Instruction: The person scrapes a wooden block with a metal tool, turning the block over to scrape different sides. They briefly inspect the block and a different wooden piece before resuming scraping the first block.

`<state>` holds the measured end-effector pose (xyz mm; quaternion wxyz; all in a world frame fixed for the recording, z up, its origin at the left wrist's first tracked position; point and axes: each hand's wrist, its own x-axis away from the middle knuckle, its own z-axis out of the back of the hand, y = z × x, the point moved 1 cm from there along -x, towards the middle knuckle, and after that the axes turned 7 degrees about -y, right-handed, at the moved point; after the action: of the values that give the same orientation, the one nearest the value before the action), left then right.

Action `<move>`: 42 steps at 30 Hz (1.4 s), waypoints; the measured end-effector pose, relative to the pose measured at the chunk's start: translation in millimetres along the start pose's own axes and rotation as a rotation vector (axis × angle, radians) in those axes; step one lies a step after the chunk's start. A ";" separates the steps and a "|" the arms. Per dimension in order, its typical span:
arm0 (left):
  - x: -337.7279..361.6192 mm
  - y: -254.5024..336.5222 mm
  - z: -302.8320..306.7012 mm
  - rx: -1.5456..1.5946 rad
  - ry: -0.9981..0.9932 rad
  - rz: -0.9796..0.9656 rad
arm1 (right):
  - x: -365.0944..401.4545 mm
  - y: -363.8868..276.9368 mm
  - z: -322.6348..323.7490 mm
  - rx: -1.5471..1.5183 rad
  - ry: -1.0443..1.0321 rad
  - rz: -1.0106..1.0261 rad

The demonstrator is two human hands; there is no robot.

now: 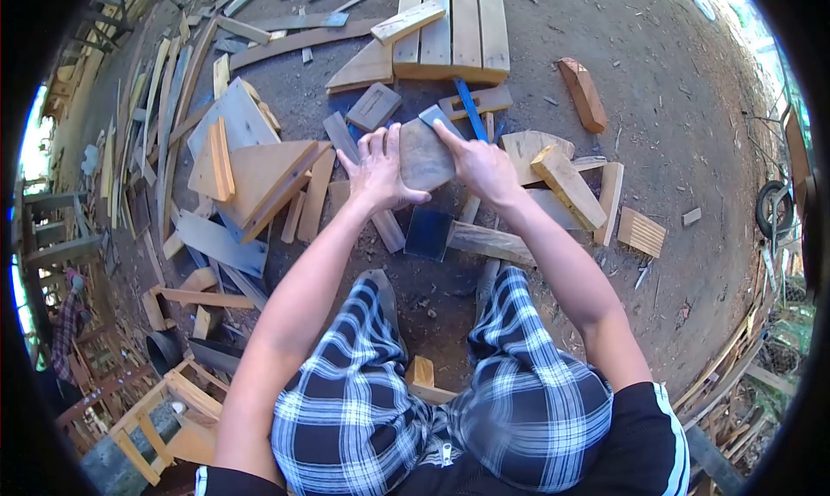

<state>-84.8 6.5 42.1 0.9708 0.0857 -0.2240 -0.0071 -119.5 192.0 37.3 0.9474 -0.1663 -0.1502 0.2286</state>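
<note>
A flat, many-sided wooden block (426, 156) is between my two hands, in front of my knees. My left hand (378, 174) grips its left side, fingers spread along the upper left and thumb at the lower edge. My right hand (484, 166) is closed at the right side, its index finger stretched over the top corner. A small grey-blue piece (430, 115) shows at that corner, by the index fingertip. Just beyond, a blue strip (470, 108) leans across a slotted wooden piece (475, 102). A dark square piece (428, 233) lies below the block.
A slatted wooden bench-like piece (454, 20) stands ahead. Cut boards (259, 180) are piled at left, with long strips (164, 107) behind. At right lie a thick offcut (568, 187), a reddish block (582, 96) and a ridged square (641, 232). A person (69, 323) is at far left.
</note>
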 end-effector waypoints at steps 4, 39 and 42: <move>-4.9 -4.5 -0.2 -0.015 0.002 0.010 | 61.7 2.0 3.3 0.014 -0.088 -0.072; -1.5 -1.5 0.9 0.006 -0.011 -0.007 | 41.2 1.8 0.5 -0.029 -0.090 -0.033; -2.2 -1.3 -0.3 0.029 -0.016 0.006 | 2.2 0.8 -7.1 0.013 0.027 0.033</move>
<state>-86.6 5.4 40.7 0.9676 0.0992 -0.2322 -0.0015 -115.3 192.0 31.0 0.9465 -0.1658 -0.1331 0.2428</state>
